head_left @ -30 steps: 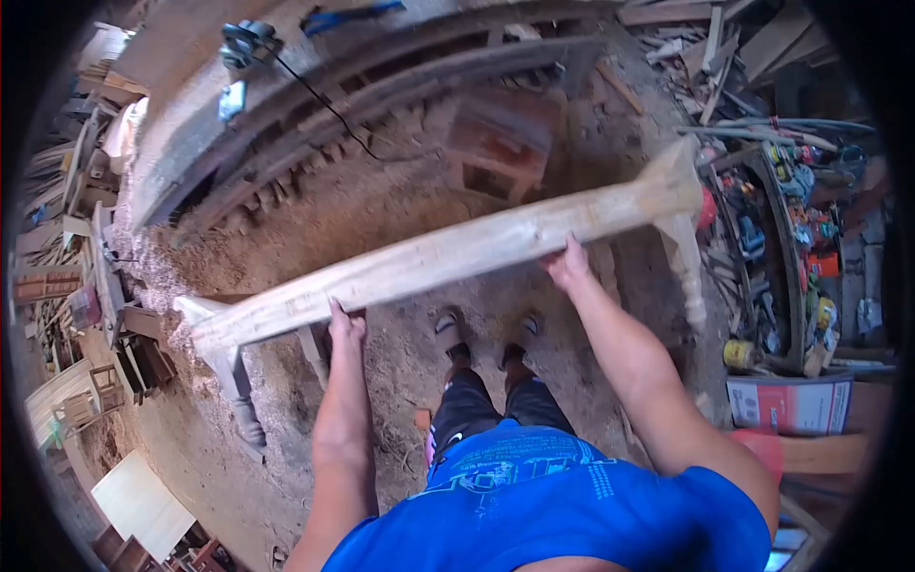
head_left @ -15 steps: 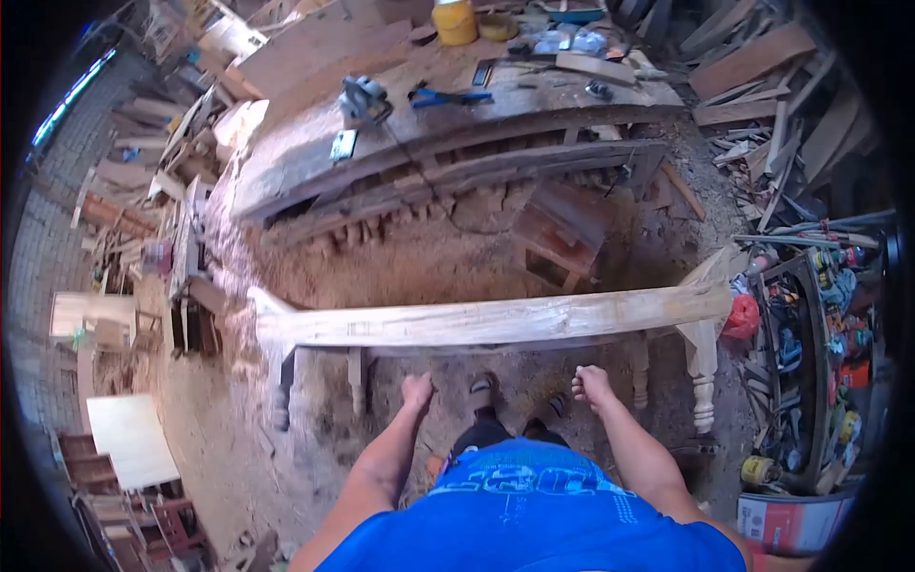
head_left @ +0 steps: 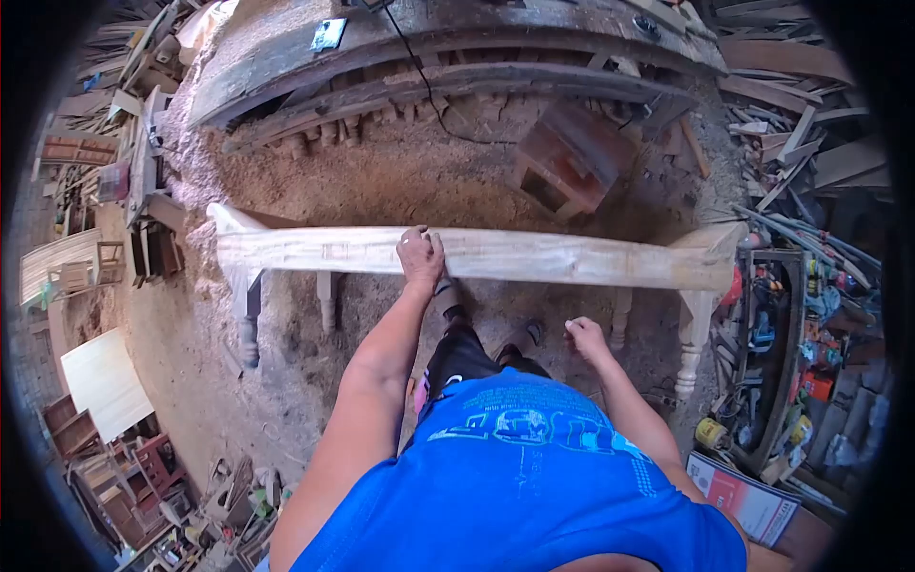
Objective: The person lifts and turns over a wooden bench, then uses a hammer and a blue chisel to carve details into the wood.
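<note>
A long pale wooden bench frame (head_left: 548, 255) with turned legs stands across the floor before me. My left hand (head_left: 420, 255) is over its top plank, left of the middle, with fingers curled at the plank's far edge; the fingertips are hidden. On the near side of the frame, apart from it, my right hand (head_left: 586, 337) hangs with its fingers curled in and nothing visible in them. A turned leg (head_left: 620, 319) of the frame is close to that hand.
Beyond the frame are a low, heavy workbench (head_left: 515, 33) and a brown wooden box (head_left: 577, 157) on the sawdust-covered floor. Tools and containers crowd a rack (head_left: 777, 353) at the right. Scrap wood (head_left: 810, 114) is piled behind it. A pale board (head_left: 107, 384) lies at the left.
My left hand has moved forward from the near side onto the top plank. My right hand stays on the near side. The view has tilted downward, and my feet have shifted.
</note>
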A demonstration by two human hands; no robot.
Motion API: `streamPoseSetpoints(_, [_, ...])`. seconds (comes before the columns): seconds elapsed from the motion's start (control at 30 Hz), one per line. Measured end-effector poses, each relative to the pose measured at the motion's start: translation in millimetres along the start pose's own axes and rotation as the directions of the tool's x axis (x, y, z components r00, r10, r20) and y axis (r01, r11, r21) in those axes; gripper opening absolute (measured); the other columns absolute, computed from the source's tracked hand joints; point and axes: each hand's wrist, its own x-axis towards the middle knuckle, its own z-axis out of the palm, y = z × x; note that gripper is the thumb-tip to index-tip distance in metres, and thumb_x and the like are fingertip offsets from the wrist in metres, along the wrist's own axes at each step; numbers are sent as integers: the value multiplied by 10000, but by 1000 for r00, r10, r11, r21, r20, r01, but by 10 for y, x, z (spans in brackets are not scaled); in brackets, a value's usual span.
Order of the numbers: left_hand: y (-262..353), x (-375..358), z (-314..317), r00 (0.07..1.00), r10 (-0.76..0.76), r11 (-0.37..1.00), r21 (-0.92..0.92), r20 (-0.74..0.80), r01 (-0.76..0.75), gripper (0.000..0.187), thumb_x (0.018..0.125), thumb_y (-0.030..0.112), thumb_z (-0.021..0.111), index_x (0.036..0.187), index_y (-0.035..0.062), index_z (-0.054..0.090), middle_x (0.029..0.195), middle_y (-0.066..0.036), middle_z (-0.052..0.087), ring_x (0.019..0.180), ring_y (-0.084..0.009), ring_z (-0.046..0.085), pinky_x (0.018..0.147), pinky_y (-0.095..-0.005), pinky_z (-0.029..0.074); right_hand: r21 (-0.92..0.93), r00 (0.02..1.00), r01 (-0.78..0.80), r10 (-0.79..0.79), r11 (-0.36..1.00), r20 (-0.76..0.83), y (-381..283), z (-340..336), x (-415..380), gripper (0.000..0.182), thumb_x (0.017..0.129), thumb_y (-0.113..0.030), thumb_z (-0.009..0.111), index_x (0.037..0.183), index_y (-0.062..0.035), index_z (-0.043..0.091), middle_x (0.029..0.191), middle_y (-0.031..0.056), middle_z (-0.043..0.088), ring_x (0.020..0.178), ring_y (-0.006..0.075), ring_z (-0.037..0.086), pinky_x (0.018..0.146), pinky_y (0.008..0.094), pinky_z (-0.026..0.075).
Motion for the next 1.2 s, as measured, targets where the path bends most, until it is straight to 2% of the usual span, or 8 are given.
streamPoseSetpoints(0.17, [-192, 643, 261, 962, 272, 955, 116, 16, -272, 359, 895, 331, 554, 907, -3, 686, 1036, -141, 639, 1057, -301, 554, 945, -457, 354, -268, 991, 71, -98, 961, -87, -794, 261, 153, 248, 906, -268, 601, 931, -25, 639, 770, 61, 649, 660, 146, 599, 600, 307, 487])
streamPoseSetpoints(0.3, [-122, 781, 217, 958, 130, 930, 303, 255, -207, 534, 951, 439, 413, 755, 52, 724, 896, -130, 680, 953, -275, 608, 913, -437, 363, -456, 961, 217, -270, 863, -52, -1446, 459, 410, 268, 901, -273, 592, 952, -17, 654, 831, 111, 674, 743, 203, 641, 660, 336, 504])
streamPoseSetpoints(0.37, [-97, 819, 204, 950, 68, 937, 308, 304, -165, 512, 943, 428, 427, 755, 52, 719, 876, -116, 680, 918, -261, 618, 881, -415, 387, -623, 919, 345, -388, 702, 71, -1993, 552, 456, 329, 883, -328, 577, 965, -18, 647, 976, 209, 668, 960, 375, 630, 831, 432, 492])
streamPoseSetpoints(0.53, [-83, 926, 302, 948, 28, 954, 276, 316, -120, 474, 919, 417, 462, 733, 56, 706, 846, -114, 675, 891, -257, 620, 823, -400, 417, -749, 794, 516, -560, 415, 236, -3230, 610, 1345, 322, 884, -324, 542, 907, -16, 630, 964, 218, 625, 941, 404, 588, 819, 489, 464])
streamPoseSetpoints(0.63, [-76, 910, 275, 955, 23, 961, 258, 295, -103, 424, 893, 384, 508, 693, 60, 695, 826, -108, 672, 877, -257, 617, 799, -402, 425, -829, 756, 464, -627, 313, 186, -4341, 690, 1815, 325, 901, -331, 526, 1006, -31, 596, 1047, 214, 601, 1034, 393, 563, 861, 512, 461])
streamPoseSetpoints(0.73, [-103, 896, 276, 948, 35, 963, 245, 316, -117, 389, 884, 360, 527, 696, 66, 698, 827, -91, 675, 879, -246, 615, 813, -398, 424, -875, 484, 472, -860, 103, 160, -5250, 741, 2482, 365, 911, -345, 536, 1137, -60, 563, 1130, 192, 587, 1088, 377, 559, 898, 504, 471])
streamPoseSetpoints(0.87, [-8, 976, 171, 890, -77, 967, 251, 450, -43, 460, 930, 401, 421, 847, 54, 711, 924, -109, 669, 955, -250, 601, 901, -393, 389, -967, 403, 245, -901, -64, 161, -6332, 858, 2898, 340, 893, -308, 561, 1142, -77, 576, 1167, 157, 591, 1130, 350, 551, 917, 493, 476])
streamPoseSetpoints(1.2, [-109, 922, 228, 920, -28, 964, 254, 391, -79, 407, 903, 395, 506, 782, 68, 716, 862, -86, 679, 814, -240, 629, 839, -371, 404, -986, 723, -28, -678, 166, -135, -7011, 843, 3199, 531, 898, -419, 573, 1295, -69, 533, 1288, 190, 575, 1209, 361, 541, 988, 467, 443])
